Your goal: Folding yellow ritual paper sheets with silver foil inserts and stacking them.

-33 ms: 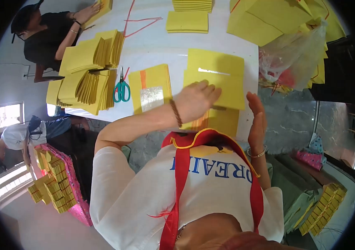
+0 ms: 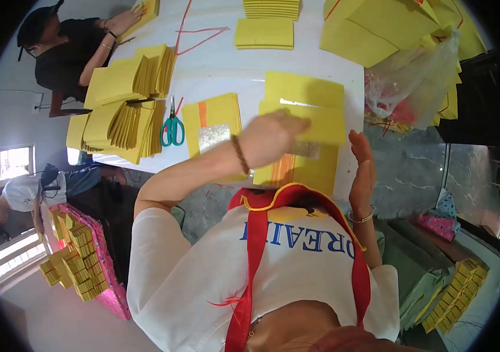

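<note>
My left hand point(image 2: 272, 139) lies over the lower left part of a folded yellow paper sheet point(image 2: 327, 124), its fingers curled in against the paper. The fingertips are partly hidden. Under the fold, another yellow sheet shows a silvery patch point(image 2: 310, 150) and orange stripes point(image 2: 281, 170). To the right, just past the table edge, my right hand point(image 2: 362, 171) is raised with straight fingers and holds nothing. Left of the work lies a yellow paper piece point(image 2: 226, 108) with an orange stripe and a silvery panel. Scissors point(image 2: 172, 130) with teal handles rest beside it.
Stacks of folded yellow paper point(image 2: 118, 79) stand on the table's left side, more point(image 2: 264, 34) at the far side. A clear plastic bag point(image 2: 414, 79) hangs near large yellow sheets at right. Another person point(image 2: 68, 47) handles yellow paper at far left. Red string point(image 2: 203, 29) lies beyond.
My left hand's fingers have gone from spread on the sheet to curled. The folded layer's near edge has shifted away from me, uncovering more silvery patch. My right hand stays nearly still.
</note>
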Demonstrator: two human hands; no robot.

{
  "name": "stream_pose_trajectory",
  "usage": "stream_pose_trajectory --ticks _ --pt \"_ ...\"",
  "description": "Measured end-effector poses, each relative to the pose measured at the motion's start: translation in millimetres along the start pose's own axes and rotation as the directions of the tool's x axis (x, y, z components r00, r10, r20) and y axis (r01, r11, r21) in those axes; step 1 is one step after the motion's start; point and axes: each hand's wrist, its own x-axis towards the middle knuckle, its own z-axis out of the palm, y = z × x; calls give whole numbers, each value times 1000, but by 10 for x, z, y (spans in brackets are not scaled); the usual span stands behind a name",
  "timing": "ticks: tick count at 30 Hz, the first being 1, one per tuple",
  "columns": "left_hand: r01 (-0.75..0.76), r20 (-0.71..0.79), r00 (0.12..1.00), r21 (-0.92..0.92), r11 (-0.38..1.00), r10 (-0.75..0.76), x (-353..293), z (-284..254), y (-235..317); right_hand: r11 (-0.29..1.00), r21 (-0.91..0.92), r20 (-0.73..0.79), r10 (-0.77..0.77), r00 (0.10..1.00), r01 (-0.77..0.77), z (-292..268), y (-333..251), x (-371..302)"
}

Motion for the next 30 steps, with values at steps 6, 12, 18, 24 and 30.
stream_pose_trajectory --ticks 6,12,18,24,30 --pt "156 -342 928 -7 988 -149 366 -702 -788 839 -487 257 -128 958 243 39 143 50" --pt "29 -512 842 356 934 169 991 -190 -1979 672 -674 344 -82 935 307 116 206 41" --pt "165 -400 906 632 757 137 1303 285 -2695 713 -656 303 -55 951 250 150 239 23" --pt "168 -226 973 563 809 -45 1295 386 -2717 763 -608 281 -51 958 219 149 227 68" --pt "142 38 977 618 773 -210 1284 406 -2690 776 -593 281 -53 958 217 156 251 67"
